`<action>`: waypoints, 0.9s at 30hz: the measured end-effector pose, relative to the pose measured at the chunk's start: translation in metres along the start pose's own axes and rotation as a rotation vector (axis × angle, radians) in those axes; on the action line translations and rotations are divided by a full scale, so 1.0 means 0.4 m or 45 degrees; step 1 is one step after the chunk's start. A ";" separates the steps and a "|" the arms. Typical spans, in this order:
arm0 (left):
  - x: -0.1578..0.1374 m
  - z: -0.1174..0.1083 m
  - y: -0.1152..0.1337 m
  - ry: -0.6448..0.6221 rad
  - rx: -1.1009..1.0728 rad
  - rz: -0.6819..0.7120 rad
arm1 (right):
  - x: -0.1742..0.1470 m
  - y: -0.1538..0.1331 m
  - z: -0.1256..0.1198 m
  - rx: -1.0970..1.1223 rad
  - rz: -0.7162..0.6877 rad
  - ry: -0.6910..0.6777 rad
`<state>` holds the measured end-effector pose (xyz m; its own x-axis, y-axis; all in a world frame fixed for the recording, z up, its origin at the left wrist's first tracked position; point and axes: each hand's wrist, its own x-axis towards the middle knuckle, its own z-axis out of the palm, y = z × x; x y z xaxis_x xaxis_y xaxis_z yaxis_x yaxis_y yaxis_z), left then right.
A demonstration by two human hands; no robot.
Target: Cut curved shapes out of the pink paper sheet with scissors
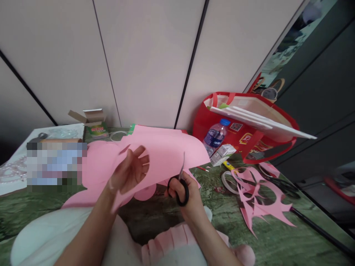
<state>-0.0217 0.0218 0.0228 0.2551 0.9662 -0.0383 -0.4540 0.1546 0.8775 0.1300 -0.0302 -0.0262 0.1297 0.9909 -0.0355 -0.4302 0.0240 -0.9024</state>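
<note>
A large sheet of pink paper (169,147) with a rounded hole spreads in front of me. My left hand (131,170) shows at that hole, palm in view, fingers apart and slightly bent; a narrow strip of the sheet crosses near its wrist. Whether the hand supports the paper I cannot tell. My right hand (191,188) grips black-handled scissors (182,195), fingers in the loops. Their blades point up against the lower right part of the sheet. More pink paper with rounded edges (95,166) lies under and left of the sheet.
Pink offcuts (260,192), a roll of tape (229,182) and a black rod (318,225) lie right. Behind stand a red bag (198,114) holding white boards, a water bottle (213,136) and a small carton (222,154). An opened box (95,125) stands left by the pale panels.
</note>
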 end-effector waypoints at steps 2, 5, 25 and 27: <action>-0.001 0.015 -0.017 -0.081 -0.006 0.021 | 0.002 0.001 0.000 0.055 -0.056 0.085; -0.007 0.038 -0.064 -0.165 0.258 0.138 | 0.003 0.003 -0.003 0.023 -0.102 0.145; -0.023 0.061 -0.130 0.468 0.771 0.190 | -0.004 0.008 0.000 0.010 0.001 -0.058; -0.028 0.064 -0.121 0.484 0.845 0.183 | -0.004 0.004 -0.002 -0.014 -0.017 -0.088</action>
<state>0.0193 -0.0019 -0.0068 -0.1322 0.9904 0.0414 0.1761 -0.0177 0.9842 0.1298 -0.0318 -0.0278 0.0736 0.9973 0.0062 -0.4189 0.0365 -0.9073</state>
